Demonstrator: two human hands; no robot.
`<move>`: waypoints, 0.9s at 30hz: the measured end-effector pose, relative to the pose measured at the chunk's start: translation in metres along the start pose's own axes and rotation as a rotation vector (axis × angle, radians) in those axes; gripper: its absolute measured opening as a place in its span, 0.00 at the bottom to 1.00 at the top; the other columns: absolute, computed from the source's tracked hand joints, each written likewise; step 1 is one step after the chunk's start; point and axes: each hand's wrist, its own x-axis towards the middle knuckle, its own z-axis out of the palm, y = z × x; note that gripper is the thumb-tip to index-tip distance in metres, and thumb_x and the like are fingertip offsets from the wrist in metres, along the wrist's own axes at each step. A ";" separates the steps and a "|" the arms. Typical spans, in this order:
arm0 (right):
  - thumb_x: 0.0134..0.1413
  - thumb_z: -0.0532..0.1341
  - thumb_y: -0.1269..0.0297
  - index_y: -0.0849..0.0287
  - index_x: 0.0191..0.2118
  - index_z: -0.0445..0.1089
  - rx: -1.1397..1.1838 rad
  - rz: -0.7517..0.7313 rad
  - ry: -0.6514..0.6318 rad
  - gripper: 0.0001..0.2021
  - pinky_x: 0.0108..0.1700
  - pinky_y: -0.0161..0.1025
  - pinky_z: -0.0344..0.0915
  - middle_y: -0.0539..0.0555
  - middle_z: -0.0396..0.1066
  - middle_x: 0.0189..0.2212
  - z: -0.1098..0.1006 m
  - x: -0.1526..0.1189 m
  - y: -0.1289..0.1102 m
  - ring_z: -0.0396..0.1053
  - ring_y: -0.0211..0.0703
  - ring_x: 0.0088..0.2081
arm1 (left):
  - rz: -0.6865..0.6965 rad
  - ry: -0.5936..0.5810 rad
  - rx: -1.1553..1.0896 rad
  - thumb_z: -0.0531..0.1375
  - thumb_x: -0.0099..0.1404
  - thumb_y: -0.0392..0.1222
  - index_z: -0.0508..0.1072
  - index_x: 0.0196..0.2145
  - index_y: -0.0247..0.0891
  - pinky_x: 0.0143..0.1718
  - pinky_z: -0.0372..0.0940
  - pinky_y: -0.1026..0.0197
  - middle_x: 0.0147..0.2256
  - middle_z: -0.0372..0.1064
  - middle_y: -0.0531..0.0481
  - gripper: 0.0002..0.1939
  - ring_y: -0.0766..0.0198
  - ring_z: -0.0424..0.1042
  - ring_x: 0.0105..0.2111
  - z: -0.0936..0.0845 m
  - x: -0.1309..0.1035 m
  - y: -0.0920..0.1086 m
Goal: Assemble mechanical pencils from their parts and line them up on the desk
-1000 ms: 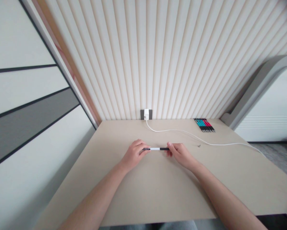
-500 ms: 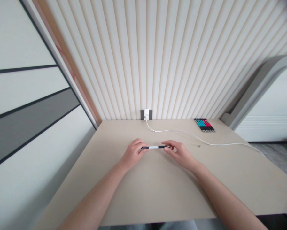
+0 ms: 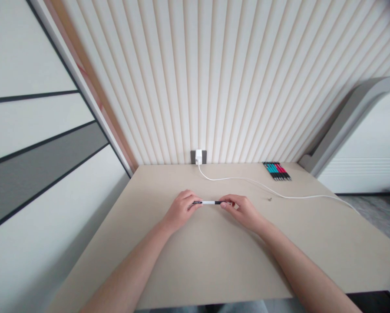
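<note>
A pen (image 3: 209,202) with a white middle and black ends lies level between my two hands, low over the desk. My left hand (image 3: 181,208) is closed, pinching the pen's left black end between thumb and fingers. On the other side, my right hand (image 3: 239,208) pinches the right black end, and its fingers hide much of that tip. Right of my right hand a tiny metallic-looking piece (image 3: 269,199) lies on the desk, too small to make out.
Several pens (image 3: 277,171) with teal, red and black barrels lie in a row at the desk's back right. A white cable (image 3: 247,179) runs from a charger (image 3: 199,157) in the wall socket across the beige desk (image 3: 195,261) to its right edge. Ribbed wall panelling (image 3: 195,78) stands behind.
My right hand's fingers have closed in on the pen's right end, covering more of the tip. My left hand keeps its hold, almost unmoved.
</note>
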 end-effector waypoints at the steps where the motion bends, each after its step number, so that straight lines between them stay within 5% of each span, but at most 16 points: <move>1: 0.60 0.56 0.55 0.57 0.39 0.74 0.000 -0.041 0.013 0.13 0.33 0.35 0.61 0.52 0.75 0.32 -0.001 0.000 0.000 0.68 0.39 0.31 | -0.007 0.000 0.000 0.59 0.65 0.40 0.74 0.36 0.38 0.39 0.64 0.60 0.32 0.70 0.48 0.05 0.63 0.68 0.35 0.000 0.000 -0.001; 10: 0.64 0.50 0.60 0.57 0.32 0.72 -0.207 -0.056 -0.031 0.16 0.36 0.36 0.60 0.51 0.71 0.24 0.003 0.000 0.001 0.68 0.40 0.29 | 0.028 -0.056 0.062 0.58 0.66 0.41 0.74 0.36 0.38 0.39 0.63 0.60 0.32 0.70 0.48 0.06 0.62 0.67 0.35 0.003 0.000 -0.004; 14: 0.65 0.49 0.60 0.57 0.39 0.73 -0.294 -0.068 0.129 0.15 0.42 0.38 0.61 0.55 0.74 0.33 -0.003 0.004 0.009 0.70 0.44 0.37 | -0.016 -0.038 0.079 0.57 0.67 0.40 0.73 0.38 0.38 0.40 0.64 0.60 0.34 0.69 0.48 0.06 0.62 0.68 0.37 0.004 -0.001 -0.011; 19: 0.64 0.50 0.59 0.60 0.38 0.74 -0.538 0.364 0.483 0.16 0.45 0.42 0.61 0.61 0.72 0.35 -0.043 -0.002 0.035 0.70 0.49 0.41 | -0.057 -0.002 0.084 0.57 0.67 0.39 0.73 0.39 0.39 0.42 0.64 0.59 0.35 0.68 0.49 0.05 0.62 0.68 0.38 0.003 -0.002 -0.017; 22: 0.63 0.54 0.59 0.60 0.41 0.73 -0.516 0.643 0.441 0.13 0.45 0.43 0.64 0.62 0.70 0.39 -0.063 -0.015 0.052 0.70 0.49 0.43 | -0.055 -0.006 0.080 0.57 0.66 0.39 0.72 0.39 0.39 0.42 0.64 0.59 0.35 0.68 0.49 0.05 0.62 0.68 0.38 0.002 -0.002 -0.017; 27: 0.62 0.58 0.60 0.59 0.51 0.66 -0.460 0.695 0.398 0.14 0.46 0.47 0.68 0.58 0.67 0.49 -0.067 -0.031 0.063 0.69 0.45 0.45 | -0.038 -0.019 0.077 0.56 0.67 0.40 0.72 0.38 0.39 0.42 0.65 0.59 0.35 0.69 0.49 0.06 0.62 0.69 0.38 0.001 -0.001 -0.016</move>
